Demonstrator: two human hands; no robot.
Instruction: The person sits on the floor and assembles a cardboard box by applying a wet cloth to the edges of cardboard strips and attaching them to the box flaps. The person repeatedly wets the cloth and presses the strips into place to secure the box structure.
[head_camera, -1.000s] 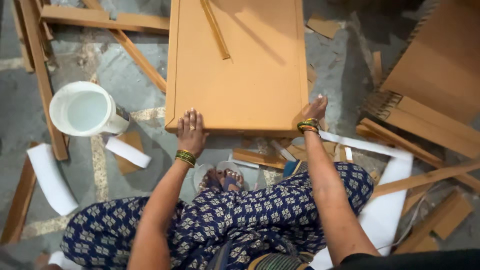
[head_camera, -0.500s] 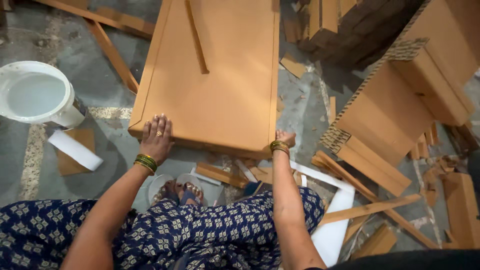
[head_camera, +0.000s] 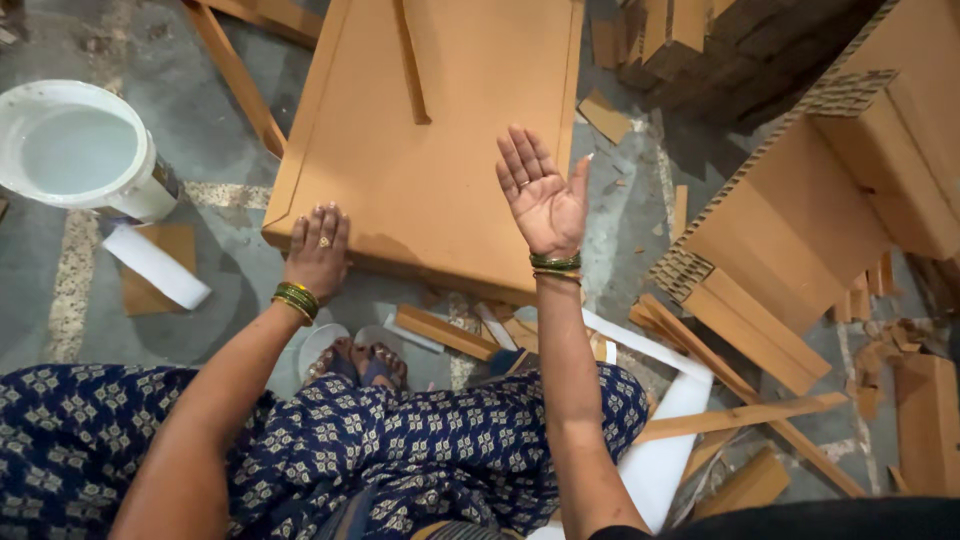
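The big cardboard panel (head_camera: 440, 150) lies flat on the floor (head_camera: 200, 290) straight ahead of the seated person, its long axis running away from them toward the top of the view, with the near short edge slanting down from left to right just past their knees. The left hand (head_camera: 318, 255) is the one in contact: it rests palm down, fingers spread and flat, on the near left corner of the panel, not curled around anything. The right hand (head_camera: 545, 200) is lifted clear above the panel's near right part, palm turned up and fingers open, holding nothing and touching nothing. A thin cardboard strip (head_camera: 410, 60) lies lengthwise on the panel, well beyond both hands. To the left there is some bare floor between the panel's left edge and a white bucket (head_camera: 80, 150), with a white paper strip (head_camera: 155, 268) lying near the bucket. The right side is tighter: a thick stack of honeycomb cardboard boards (head_camera: 800, 230) sits close to the panel's right edge, with only a narrow lane of floor and scraps between. Loose offcuts (head_camera: 445, 330) and the person's sandalled feet (head_camera: 360, 362) crowd the gap under the near edge.
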